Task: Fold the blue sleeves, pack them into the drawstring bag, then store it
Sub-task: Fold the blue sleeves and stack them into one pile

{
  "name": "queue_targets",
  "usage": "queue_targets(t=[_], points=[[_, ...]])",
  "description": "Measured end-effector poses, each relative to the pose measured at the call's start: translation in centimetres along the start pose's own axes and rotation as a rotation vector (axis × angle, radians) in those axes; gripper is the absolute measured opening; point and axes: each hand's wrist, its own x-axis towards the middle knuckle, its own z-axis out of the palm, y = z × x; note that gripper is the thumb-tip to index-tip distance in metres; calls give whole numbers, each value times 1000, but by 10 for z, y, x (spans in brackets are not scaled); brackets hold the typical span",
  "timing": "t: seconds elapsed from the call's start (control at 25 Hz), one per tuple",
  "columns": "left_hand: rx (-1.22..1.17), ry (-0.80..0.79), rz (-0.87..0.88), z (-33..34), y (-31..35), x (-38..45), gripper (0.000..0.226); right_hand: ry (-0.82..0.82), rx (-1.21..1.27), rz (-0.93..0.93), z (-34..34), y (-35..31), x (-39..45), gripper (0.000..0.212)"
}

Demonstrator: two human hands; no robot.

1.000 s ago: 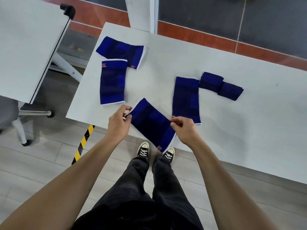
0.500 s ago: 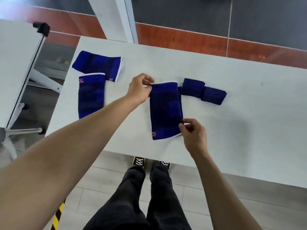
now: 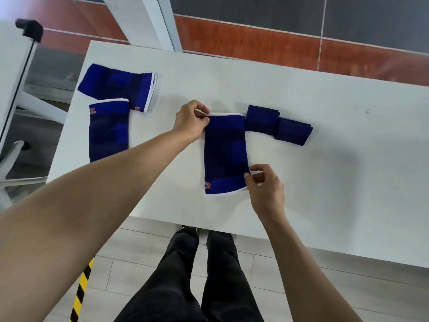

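Observation:
A blue sleeve (image 3: pixel 224 154) with white end trims lies flat and lengthwise on the white table (image 3: pixel 325 173). My left hand (image 3: pixel 191 123) pinches its far left corner. My right hand (image 3: pixel 264 184) pinches its near right edge. It seems to lie on top of another sleeve, which I cannot see. Two folded blue sleeves (image 3: pixel 261 120) (image 3: pixel 293 131) sit side by side just right of its far end. Two flat sleeves lie at the table's left: one (image 3: pixel 116 87) crosswise at the back, one (image 3: pixel 108 131) lengthwise in front of it. No drawstring bag is in view.
A second white table (image 3: pixel 11 77) with a black corner clamp (image 3: pixel 30 30) stands to the left. A white post (image 3: pixel 144 22) rises behind the table. Yellow-black floor tape (image 3: pixel 81 291) runs by my left leg. The table's near edge is close to my legs.
The sleeve I hold went from diagonal at the table's near edge to lengthwise in the middle, over where another flat sleeve lay. My left hand moved to the far corner.

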Motion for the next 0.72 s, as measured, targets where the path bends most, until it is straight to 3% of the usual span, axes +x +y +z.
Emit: queue_targets(t=[0.16,0.28,0.36,0.44,0.56,0.72], points=[[119,31,86,-1,-6,3,15,33,-105,-69,7,8,4,19],[223,63,199,1,-14,-19,8,121,-188,-236,10,9,7,34],[273,49,317,6,-27,-52,7,99,-271,-369,13,7,7,41],[340,14,383,13,-46,-91,17,21,-377,-389,19,7,5,43],[361,-56,269,23,-67,-138,33,-53,-437,-332,29,7,-4,48],[102,-44,65,23,-71,-159,46,-103,-324,-261,39,1,-19,50]])
